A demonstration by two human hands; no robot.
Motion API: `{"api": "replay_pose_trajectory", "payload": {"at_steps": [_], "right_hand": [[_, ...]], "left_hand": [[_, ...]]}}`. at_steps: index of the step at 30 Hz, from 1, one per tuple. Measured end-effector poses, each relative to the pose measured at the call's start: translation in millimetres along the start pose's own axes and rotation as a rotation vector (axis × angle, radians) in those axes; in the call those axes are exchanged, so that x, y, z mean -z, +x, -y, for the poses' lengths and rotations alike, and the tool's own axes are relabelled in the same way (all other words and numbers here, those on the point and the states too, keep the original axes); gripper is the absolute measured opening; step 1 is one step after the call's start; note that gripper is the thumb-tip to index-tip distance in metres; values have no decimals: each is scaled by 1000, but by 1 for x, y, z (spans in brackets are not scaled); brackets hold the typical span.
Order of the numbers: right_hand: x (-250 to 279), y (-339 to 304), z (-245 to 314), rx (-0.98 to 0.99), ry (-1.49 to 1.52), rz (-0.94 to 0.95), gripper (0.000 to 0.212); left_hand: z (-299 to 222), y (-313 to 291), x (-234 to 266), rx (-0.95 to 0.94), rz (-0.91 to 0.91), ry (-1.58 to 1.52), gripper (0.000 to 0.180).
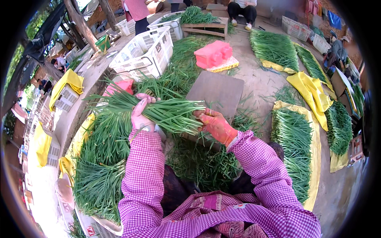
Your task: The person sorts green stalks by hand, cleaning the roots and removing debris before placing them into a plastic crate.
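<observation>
A thick bunch of garlic chives [172, 113] lies across in front of me, its leafy tips to the left and its stem ends to the right. My left hand [141, 114] is wrapped round its middle. At the stem ends, my right hand [217, 126], in an orange glove, has its fingers closed on some of the stalks; the fingertips are partly hidden. Just beyond the bunch is a flat brown board [216, 92]. Loose green leaves [202, 164] are scattered below, between my knees.
A big heap of chives [99, 158] rises at my left. Rows of chives [291, 146] lie on yellow sheets to my right. Farther off are a white crate [145, 53], a pink block-like object [213, 54] and a wooden stand [204, 29]. Other people sit and stand at the back.
</observation>
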State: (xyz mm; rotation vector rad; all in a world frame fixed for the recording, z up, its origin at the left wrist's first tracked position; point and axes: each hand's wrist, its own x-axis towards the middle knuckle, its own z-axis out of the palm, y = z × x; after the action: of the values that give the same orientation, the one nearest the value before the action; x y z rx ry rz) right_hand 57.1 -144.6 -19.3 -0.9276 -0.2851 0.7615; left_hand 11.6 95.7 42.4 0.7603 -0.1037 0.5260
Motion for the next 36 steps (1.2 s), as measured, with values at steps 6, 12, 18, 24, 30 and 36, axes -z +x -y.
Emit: {"api": "replay_pose_trajectory", "payload": {"at_steps": [6, 12, 18, 24, 30, 36], "right_hand": [[-8, -5, 6, 47, 43, -70, 34], [4, -8, 11, 42, 36, -100, 22], [6, -12, 33, 148, -113, -24, 16], [27, -20, 68, 337, -167, -43, 14], [36, -22, 81, 469, -90, -178, 12], [78, -23, 99, 576, -84, -275, 15]], "left_hand": [[11, -4, 4, -7, 258, 315, 27], [10, 0, 5, 361, 230, 114, 30], [15, 10, 20, 52, -153, 210, 19], [-5, 9, 11, -30, -377, 220, 13], [-6, 5, 0, -11, -444, 152, 15], [-17, 11, 19, 45, -514, -61, 33]]}}
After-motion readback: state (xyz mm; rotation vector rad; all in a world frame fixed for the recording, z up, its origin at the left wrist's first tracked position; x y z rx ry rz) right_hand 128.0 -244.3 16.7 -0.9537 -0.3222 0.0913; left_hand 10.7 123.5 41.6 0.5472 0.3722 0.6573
